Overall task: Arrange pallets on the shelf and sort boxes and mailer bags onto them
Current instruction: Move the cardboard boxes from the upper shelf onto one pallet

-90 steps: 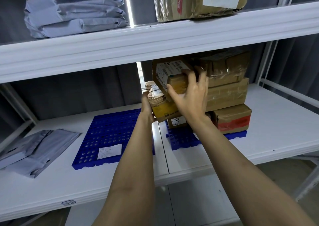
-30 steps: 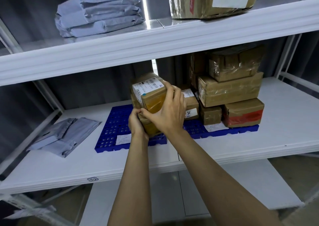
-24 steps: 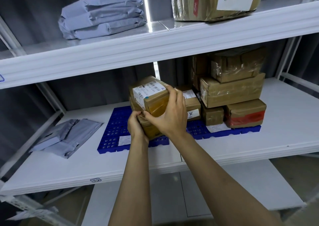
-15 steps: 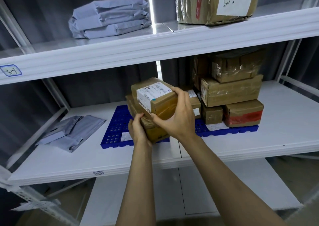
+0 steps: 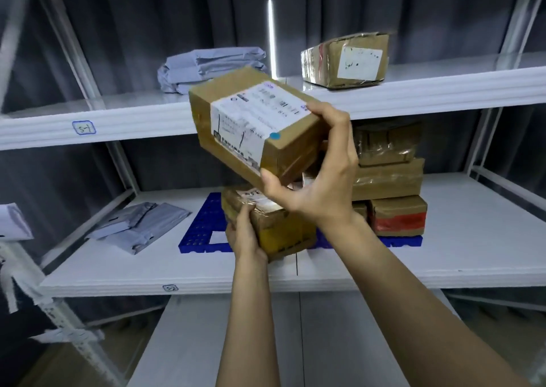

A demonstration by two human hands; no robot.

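Head camera, and it is the only view, looking at a white rack from just in front. The right hand (image 5: 319,177) is clamped on the near end of a labelled box (image 5: 254,120). Its thumb is hooked under the lower corner and its fingers are curled over the top edge. That box is up in the air and tilted, its long axis running from upper left, by the edge of the upper shelf (image 5: 118,120), down to the right into the palm.

Directly beneath it, the left hand (image 5: 248,239) grips a lower box (image 5: 277,227) by its left side, fingers wrapped round and thumb on the top edge. This one sits at the front of the middle shelf (image 5: 472,239). I can't tell whether it rests on the board or is carried.

Both boxes hang over the seam between the left pallet (image 5: 198,233), mostly bare and down to the left of the hands, and the right pallet (image 5: 404,241), which carries the stack of boxes (image 5: 387,177) just behind the right wrist. The right hand is nearer the stack and the left hand nearer the bare pallet.

I'd judge the upper shelf's lip and the tall stack to be the things to clear. The tilted box's far end is level with that lip, so it needs levelling before going in.

Loose mailer bags (image 5: 141,227) lie off the pallets at the shelf's left. Folded mailer bags (image 5: 212,67) and a taped carton (image 5: 345,58) sit above.
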